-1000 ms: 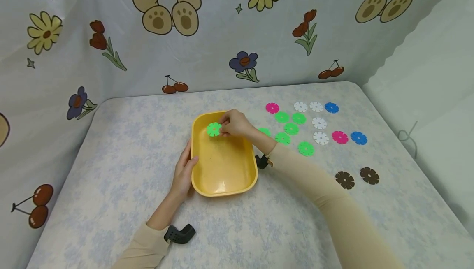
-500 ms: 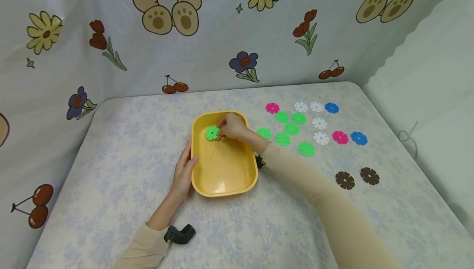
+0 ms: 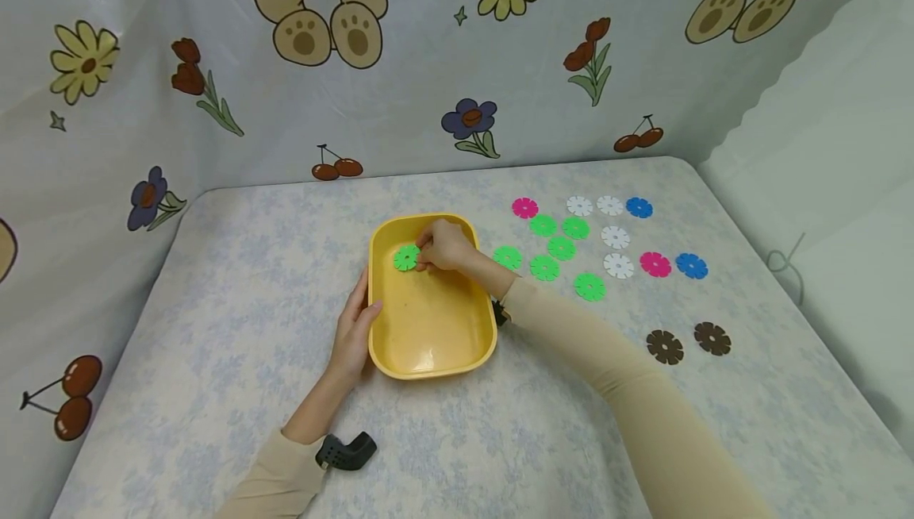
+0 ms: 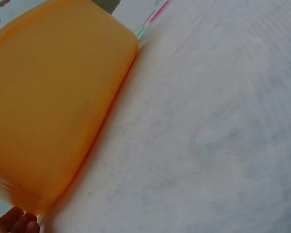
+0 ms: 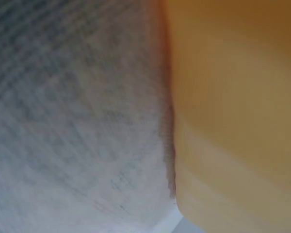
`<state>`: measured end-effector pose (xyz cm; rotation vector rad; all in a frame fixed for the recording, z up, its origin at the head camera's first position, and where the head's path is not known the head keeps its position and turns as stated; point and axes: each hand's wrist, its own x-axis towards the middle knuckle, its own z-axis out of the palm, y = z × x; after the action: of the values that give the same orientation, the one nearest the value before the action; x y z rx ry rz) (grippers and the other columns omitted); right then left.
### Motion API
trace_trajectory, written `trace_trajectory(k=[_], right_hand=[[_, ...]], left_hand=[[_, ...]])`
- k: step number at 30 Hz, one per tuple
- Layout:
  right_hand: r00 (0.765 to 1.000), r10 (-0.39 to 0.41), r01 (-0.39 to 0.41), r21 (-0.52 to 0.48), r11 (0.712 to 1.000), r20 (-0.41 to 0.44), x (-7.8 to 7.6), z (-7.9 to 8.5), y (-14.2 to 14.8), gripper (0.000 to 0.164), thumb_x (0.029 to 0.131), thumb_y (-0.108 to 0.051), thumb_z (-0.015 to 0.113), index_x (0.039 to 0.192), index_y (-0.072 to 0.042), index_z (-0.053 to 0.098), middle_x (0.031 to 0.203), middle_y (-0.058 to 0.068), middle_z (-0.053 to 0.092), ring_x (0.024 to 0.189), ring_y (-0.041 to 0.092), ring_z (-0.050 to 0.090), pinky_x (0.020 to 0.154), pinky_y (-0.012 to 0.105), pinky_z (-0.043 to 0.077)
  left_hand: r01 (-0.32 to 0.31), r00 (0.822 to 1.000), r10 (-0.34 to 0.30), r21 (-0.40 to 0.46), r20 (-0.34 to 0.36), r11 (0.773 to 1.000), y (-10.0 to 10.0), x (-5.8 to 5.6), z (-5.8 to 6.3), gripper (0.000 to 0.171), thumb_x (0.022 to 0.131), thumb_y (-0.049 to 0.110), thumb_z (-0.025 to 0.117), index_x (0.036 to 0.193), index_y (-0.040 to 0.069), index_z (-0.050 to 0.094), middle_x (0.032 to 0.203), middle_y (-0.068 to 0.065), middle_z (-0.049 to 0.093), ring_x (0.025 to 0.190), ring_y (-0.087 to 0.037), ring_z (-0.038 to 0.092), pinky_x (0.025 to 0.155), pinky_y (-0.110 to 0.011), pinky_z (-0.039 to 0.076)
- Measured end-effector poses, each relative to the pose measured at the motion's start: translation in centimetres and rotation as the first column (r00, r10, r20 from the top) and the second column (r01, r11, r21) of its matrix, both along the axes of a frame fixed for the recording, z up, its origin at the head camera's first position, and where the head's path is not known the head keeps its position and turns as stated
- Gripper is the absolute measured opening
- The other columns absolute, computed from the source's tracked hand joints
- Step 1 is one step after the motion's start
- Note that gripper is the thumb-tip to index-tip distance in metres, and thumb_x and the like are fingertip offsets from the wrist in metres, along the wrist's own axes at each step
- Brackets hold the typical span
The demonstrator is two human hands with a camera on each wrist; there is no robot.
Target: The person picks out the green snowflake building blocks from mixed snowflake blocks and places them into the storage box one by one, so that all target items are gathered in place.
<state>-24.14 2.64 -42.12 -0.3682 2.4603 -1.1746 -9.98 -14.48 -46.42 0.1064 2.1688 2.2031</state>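
Note:
A yellow tray (image 3: 432, 344) lies on the table in the head view. At its left side my left hand (image 3: 353, 336) holds the wall, thumb over the rim and fingers outside. Part of that left hand (image 4: 17, 221) shows at the lower corner of the left wrist view, against the tray's outer wall (image 4: 58, 97). My right hand (image 3: 446, 245) is inside the tray's far half and pinches a green notched plastic disc (image 3: 406, 258) by its right edge. In the right wrist view the tray (image 5: 237, 107) fills the right side; the right hand is out of sight there.
Right of the tray lie several green discs (image 3: 561, 247), several white ones (image 3: 616, 237), two pink (image 3: 655, 264), two blue (image 3: 692, 266) and two brown (image 3: 665, 347). A patterned cloth (image 3: 400, 106) hangs behind the table (image 3: 236, 305).
My right hand has moved slightly left and nearer within the tray, bringing the green disc along, then nearly stopped. The left hand and the tray have stayed put.

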Motion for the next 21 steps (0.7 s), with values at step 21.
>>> trace_trajectory(k=[21], right_hand=[[0.997, 0.063, -0.067, -0.124, 0.99, -0.037, 2.5, 5.9, 9.6, 0.029, 0.094, -0.012, 0.065, 0.12, 0.002, 0.065, 0.099, 0.016, 0.069, 0.092, 0.034, 0.071, 0.074, 0.042, 0.06]], left_hand=[[-0.014, 1.0, 0.014, 0.0, -0.017, 1.0, 0.1, 0.1, -0.1, 0.058, 0.106, 0.015, 0.036, 0.159, 0.021, 0.013, 0.164, 0.005, 0.009, 0.152, -0.016, 0.011, 0.105, -0.005, 0.03]])
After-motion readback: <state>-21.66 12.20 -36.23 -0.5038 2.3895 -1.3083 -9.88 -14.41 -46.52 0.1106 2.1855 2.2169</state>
